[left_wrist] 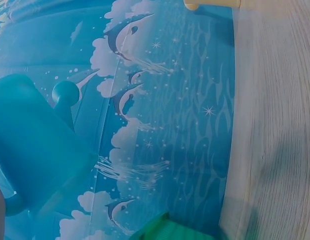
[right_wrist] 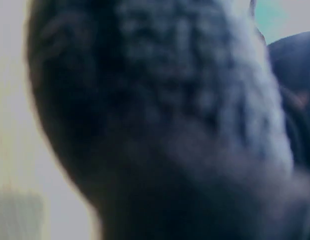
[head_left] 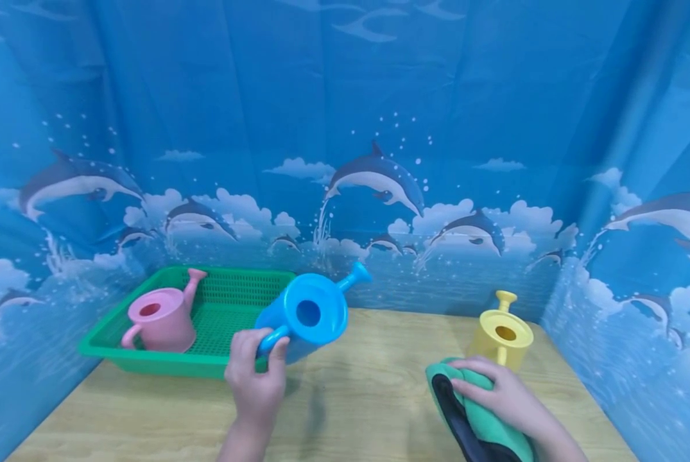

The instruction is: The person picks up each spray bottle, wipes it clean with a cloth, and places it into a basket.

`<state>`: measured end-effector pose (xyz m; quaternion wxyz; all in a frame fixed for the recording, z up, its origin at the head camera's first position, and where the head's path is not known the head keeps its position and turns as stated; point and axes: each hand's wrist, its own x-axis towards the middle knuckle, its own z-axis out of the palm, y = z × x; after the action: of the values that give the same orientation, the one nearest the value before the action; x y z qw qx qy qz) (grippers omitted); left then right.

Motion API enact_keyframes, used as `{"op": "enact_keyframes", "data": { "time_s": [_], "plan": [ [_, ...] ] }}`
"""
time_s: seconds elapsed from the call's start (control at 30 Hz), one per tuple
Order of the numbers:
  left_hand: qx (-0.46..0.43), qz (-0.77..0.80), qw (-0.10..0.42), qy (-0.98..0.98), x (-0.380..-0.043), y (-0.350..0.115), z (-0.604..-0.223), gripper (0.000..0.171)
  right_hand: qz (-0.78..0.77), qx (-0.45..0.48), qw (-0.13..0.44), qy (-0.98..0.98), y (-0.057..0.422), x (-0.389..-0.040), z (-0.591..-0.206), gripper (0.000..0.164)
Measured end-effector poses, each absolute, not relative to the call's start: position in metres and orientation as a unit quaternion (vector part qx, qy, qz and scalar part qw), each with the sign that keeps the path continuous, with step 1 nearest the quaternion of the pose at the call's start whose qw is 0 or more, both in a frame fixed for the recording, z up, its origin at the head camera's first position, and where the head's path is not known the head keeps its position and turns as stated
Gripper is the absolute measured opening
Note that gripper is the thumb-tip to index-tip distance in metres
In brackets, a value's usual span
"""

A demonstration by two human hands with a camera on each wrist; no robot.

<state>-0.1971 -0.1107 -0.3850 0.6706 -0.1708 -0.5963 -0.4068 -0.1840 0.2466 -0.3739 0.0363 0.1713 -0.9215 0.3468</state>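
My left hand (head_left: 255, 378) grips the handle of a blue watering can (head_left: 321, 292), which is raised and tilted with its top toward me and its spout to the right. The can (left_wrist: 35, 145) fills the left side of the left wrist view. In the head view it overlaps the right end of the green basket. A bunched green cloth with a black edge (head_left: 486, 410) is held in my right hand (head_left: 509, 394), in front of a yellow watering can (head_left: 486, 343). Cloth and hand hide part of the yellow can. The right wrist view is mostly dark blur.
On the left of the wooden table (head_left: 373, 385) stands a green slotted basket (head_left: 165, 367) with a pink watering can (head_left: 168, 324) upright inside. A blue dolphin-print curtain (head_left: 345, 83) closes off the back and both sides.
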Motion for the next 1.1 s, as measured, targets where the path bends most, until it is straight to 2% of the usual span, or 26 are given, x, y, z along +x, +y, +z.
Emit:
{"op": "enact_keyframes", "data": {
  "time_s": [0.17,0.37,0.53,0.77,0.9,1.1],
  "plan": [
    [-0.122,-0.454,0.640,-0.608,-0.196,-0.114,-0.384,0.042,0.369,0.162,0.024,-0.915,0.251,-0.182,-0.382,0.027],
    [-0.068,-0.512,0.591,-0.619,-0.191,-0.117,-0.379,0.009,0.376,0.146,0.010,-0.915,0.252,-0.182,-0.385,0.028],
    [-0.020,-0.560,0.540,-0.628,-0.188,-0.120,-0.375,0.009,0.375,0.143,0.012,-0.916,0.252,-0.181,-0.385,0.028],
    [0.046,-0.657,0.457,-0.598,-0.189,-0.129,-0.369,0.019,0.374,0.140,0.016,-0.916,0.253,-0.180,-0.388,0.028],
    [0.084,-0.704,0.406,-0.577,-0.194,-0.137,-0.363,0.018,0.374,0.134,0.018,-0.918,0.253,-0.180,-0.388,0.029],
    [0.102,-0.739,0.374,-0.551,-0.204,-0.152,-0.357,0.017,0.364,0.146,0.036,-0.919,0.252,-0.179,-0.389,0.027]
  ]
}}
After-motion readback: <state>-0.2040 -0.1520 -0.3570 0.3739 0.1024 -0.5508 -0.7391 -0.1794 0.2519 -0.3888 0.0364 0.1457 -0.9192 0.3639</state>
